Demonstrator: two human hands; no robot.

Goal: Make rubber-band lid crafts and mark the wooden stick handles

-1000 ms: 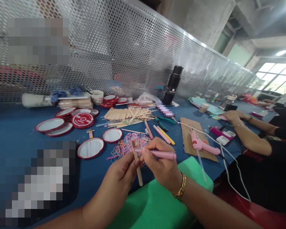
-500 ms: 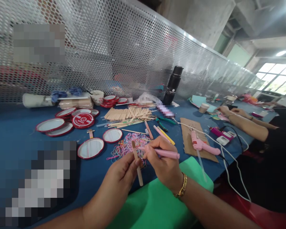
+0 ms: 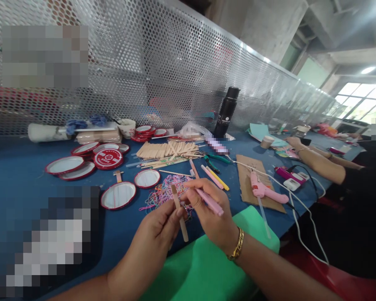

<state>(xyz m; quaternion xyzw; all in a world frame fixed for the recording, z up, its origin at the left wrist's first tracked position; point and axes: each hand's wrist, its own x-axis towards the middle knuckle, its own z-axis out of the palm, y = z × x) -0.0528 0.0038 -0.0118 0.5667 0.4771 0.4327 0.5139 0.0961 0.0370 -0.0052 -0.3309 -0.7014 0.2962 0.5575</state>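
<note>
- L hand [image 3: 158, 223]: gripping a flat wooden stick [image 3: 183, 225] btwn thumb & fingers; stick tilted, brownish top end up, pale bottom end sticking out below the thumb.
- R hand [image 3: 211, 215]: fingers curled, holding a pink pen [image 3: 209, 201] slantwise, thick end twd the wrist; can't tell if its other end touches the stick.
- Both hands close tog., stick btwn them, just in front of a tangle of coloured thread [image 3: 163, 190] on the blue table [image 3: 120, 228].
- Gold bracelet [image 3: 237, 246] on R wrist; green box [image 3: 203, 267] under the R forearm.
- L of the thread: small lid [image 3: 147, 178] & bigger lid [image 3: 118, 195], insides up; more red-rimmed lids farther L, incl. a printed one [image 3: 109, 159].
- Behind thread: heap of wooden sticks [image 3: 166, 149].
- Nr R hand: yellow marker [image 3: 222, 182]; pliers [image 3: 212, 164] farther back.
- Pink glue gun [image 3: 265, 191] lies partly on cardboard [image 3: 245, 184], w/ clear glue stick [image 3: 264, 218] poking out.
- Far R: co-worker's arm [image 3: 324, 163] nr some coloured paper.
</note>
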